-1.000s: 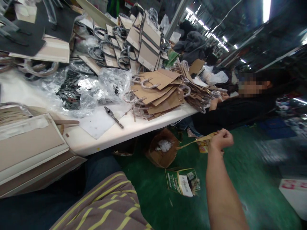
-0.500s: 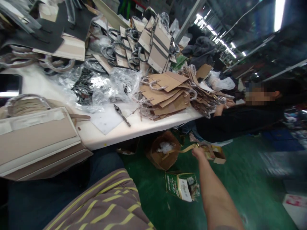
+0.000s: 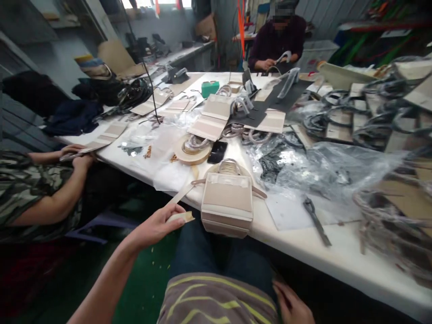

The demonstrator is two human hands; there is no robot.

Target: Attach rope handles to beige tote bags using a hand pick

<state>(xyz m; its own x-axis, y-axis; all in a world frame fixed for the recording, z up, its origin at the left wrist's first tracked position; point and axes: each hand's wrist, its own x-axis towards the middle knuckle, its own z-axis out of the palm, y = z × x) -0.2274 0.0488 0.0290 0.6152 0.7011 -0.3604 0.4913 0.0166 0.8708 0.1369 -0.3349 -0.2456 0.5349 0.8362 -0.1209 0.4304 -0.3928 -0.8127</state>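
My left hand (image 3: 157, 226) is below the table's front edge, pinched on the end of a pale tan strip (image 3: 181, 217). A longer piece of strip runs up from it toward the table. Just right of that hand, a beige handbag (image 3: 227, 203) with a wrapped handle stands at the edge of the white table (image 3: 297, 245). My right hand (image 3: 290, 307) is low beside my striped shirt, dim and blurred; nothing shows in it. A roll of tan tape (image 3: 195, 154) lies behind the bag, beside a black phone (image 3: 218, 152).
Metal pliers (image 3: 315, 220) lie on a clear sheet to the right, beside crumpled plastic bags (image 3: 324, 168) and stacked bag panels. A co-worker's hands (image 3: 72, 153) rest on the table's left edge. Another person (image 3: 276, 42) works at the far end.
The view has swung left, from the floor boxes to the table. My right arm, stretched out with a tan strip, has come back to my lap. My left hand now holds a strip.
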